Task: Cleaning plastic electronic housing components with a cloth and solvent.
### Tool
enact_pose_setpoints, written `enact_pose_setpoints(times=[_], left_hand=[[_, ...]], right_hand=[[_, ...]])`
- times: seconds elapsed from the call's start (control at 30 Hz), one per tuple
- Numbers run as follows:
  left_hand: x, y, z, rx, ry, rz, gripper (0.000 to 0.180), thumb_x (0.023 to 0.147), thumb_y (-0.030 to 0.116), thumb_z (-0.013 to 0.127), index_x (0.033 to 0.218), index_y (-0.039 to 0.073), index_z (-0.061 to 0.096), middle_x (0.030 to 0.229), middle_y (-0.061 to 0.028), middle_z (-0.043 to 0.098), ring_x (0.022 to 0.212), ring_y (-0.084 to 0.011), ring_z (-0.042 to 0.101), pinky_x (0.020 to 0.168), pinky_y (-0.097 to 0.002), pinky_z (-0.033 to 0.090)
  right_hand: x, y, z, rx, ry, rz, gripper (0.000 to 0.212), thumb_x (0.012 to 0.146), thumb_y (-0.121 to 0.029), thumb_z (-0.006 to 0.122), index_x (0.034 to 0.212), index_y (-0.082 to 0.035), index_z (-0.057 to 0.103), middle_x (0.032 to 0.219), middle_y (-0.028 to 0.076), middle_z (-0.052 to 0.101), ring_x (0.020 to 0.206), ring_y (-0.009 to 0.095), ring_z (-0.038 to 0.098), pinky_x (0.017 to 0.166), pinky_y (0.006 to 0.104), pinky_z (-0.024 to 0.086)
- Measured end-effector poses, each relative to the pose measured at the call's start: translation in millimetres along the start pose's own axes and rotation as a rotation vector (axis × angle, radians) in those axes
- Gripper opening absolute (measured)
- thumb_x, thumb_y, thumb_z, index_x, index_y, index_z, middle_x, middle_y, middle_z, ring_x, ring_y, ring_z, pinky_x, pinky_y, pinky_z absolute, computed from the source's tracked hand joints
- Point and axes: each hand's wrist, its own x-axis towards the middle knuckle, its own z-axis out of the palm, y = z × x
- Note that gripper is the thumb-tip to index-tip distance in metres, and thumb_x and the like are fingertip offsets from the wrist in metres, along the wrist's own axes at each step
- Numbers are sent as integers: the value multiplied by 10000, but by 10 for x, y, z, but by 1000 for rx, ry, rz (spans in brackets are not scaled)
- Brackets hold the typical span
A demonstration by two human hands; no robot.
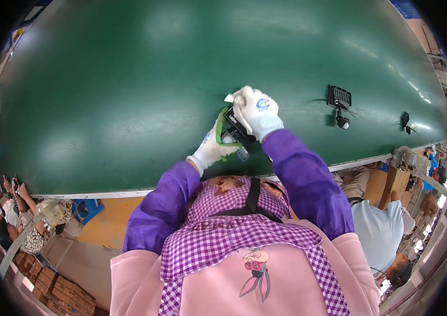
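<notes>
My left hand, in a white glove with green on its palm side, is wrapped around a black floodlight with a round sensor near the fingers. My right hand, in a white glove, is closed over the floodlight's far end. A bit of white cloth or paper pokes out from its fingers; I cannot tell which it is. A small bluish tag hangs below the lamp. The floodlight's middle is partly hidden by my right hand.
On the green table, to the right, lies another black floodlight with a sensor. A further dark lamp lies near the right end. People sit along the near edge on both sides, with cartons and a blue stool at lower left.
</notes>
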Motion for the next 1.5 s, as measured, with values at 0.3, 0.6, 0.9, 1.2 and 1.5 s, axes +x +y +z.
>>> enact_pose_setpoints(times=[0.3,0.6,0.9,1.2,1.5], left_hand=[[-37,67,11,-22,17,-92,1018,668,179,804,1496,120,214,1353,-136,489,1237,-213,485,1044,-332,390],[-17,102,13,120,50,-43,732,688,198,810,1298,31,440,1149,-103,609,1061,-206,577,935,-339,458],[43,-145,55,296,195,438,897,694,171,783,1443,86,298,1005,-84,619,759,-172,629,619,-302,544],[-70,254,37,-28,37,-177,980,696,161,756,1503,125,201,983,-74,626,638,-137,598,473,-277,506],[-95,271,41,-44,69,-162,789,707,222,770,1378,67,383,1014,-75,635,658,-124,594,484,-269,502]], right_hand=[[-57,121,-81,-65,-150,-78,225,882,-273,542,1050,-134,598,988,137,656,951,320,638,822,423,501],[-96,-280,63,-58,-58,-364,232,905,-328,524,980,-113,566,947,147,628,919,337,620,813,446,494],[-445,-35,75,-75,-52,-351,212,878,-247,553,1047,-121,580,991,134,642,892,339,634,793,445,508],[109,-22,35,90,97,84,305,909,-344,491,1050,-104,617,1050,144,652,987,343,623,871,430,491],[179,-11,17,78,-13,-30,266,846,-303,589,1014,-99,621,1008,110,672,968,270,648,879,371,497]])
